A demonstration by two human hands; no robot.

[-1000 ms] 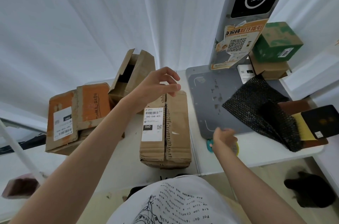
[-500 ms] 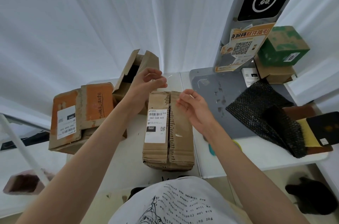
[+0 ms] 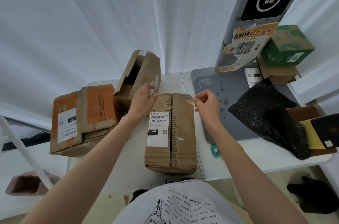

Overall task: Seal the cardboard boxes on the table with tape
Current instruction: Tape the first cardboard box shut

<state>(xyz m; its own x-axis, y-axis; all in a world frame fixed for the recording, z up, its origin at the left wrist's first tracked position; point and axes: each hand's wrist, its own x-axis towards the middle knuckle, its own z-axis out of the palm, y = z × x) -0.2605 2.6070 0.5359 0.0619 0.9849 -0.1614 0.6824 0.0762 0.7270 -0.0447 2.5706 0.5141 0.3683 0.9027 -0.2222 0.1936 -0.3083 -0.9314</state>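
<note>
Head view, read left to right from the central labelled box [image 3: 170, 132]. Far left of it, an orange-topped box [image 3: 82, 119] lies closed on the white worktop [image 3: 128, 168], a white label on its lid. Just left and behind the central box, an open box [image 3: 137, 77] stands tilted with flaps raised; its interior is dark and its contents cannot be made out. The left hand [image 3: 143, 100] is at the far left corner of the central box, fingers pinching one end of a clear tape strip [image 3: 174, 95]. This strip stretches across the far edge of the central box, whose flaps are closed with a ragged seam down the middle. The right hand [image 3: 207, 102] is at the far right corner, fingers curled and pinching the other end of the strip. Right of the central box lie a grey mat [image 3: 229, 95], a small teal object [image 3: 215, 151] partly hidden by the forearm, and black bubble wrap [image 3: 266, 113]. Far right and behind, a green box [image 3: 288, 47] sits closed on a brown box [image 3: 277, 75].
</note>
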